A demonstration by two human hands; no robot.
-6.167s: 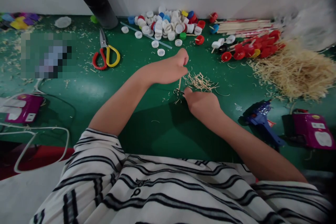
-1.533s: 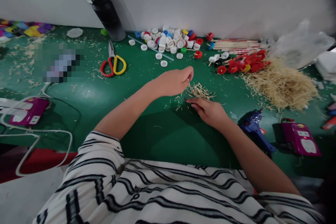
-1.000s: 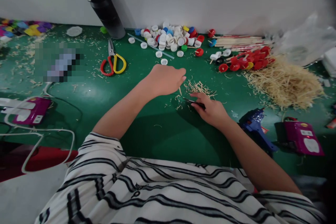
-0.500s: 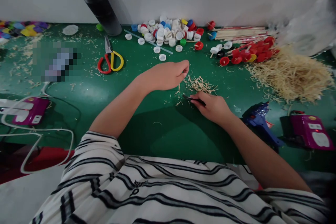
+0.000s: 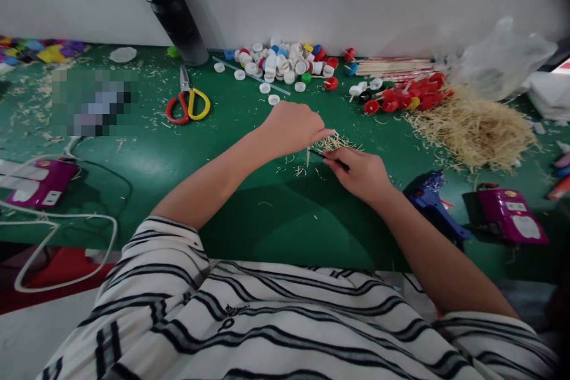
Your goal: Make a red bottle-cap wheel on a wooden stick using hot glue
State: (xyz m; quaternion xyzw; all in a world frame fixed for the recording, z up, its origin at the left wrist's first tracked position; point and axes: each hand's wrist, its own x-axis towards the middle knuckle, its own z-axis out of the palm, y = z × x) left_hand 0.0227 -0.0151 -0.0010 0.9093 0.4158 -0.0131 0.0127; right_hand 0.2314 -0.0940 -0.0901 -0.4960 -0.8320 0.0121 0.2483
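My left hand (image 5: 291, 126) is closed, back of the hand upward, with the fingertips mostly hidden. A thin pale wooden stick (image 5: 308, 158) points down from beneath it. My right hand (image 5: 363, 173) grips a slim dark pointed tool (image 5: 316, 154), its exact kind too small to make out. The tool's tip is at the stick, and I cannot tell whether they touch. Just behind the fingers lies a small heap of pale, straw-like strands (image 5: 337, 141). Short curled bits (image 5: 299, 171) are scattered on the green table (image 5: 267, 231) below the stick.
Bottle caps (image 5: 289, 76) are heaped by the wall, near a black bottle (image 5: 180, 24) and scissors (image 5: 192, 104). To the right are red caps on sticks (image 5: 394, 100), a large strand pile (image 5: 478, 130), a blue glue gun (image 5: 434, 202) and a purple power box (image 5: 512, 215). Cables (image 5: 111, 237) loop at left.
The right hand's grip on the dark tool has shifted. Over the last half second its tip has come up to the stick, and my hands are closer together. The view has shifted slightly.
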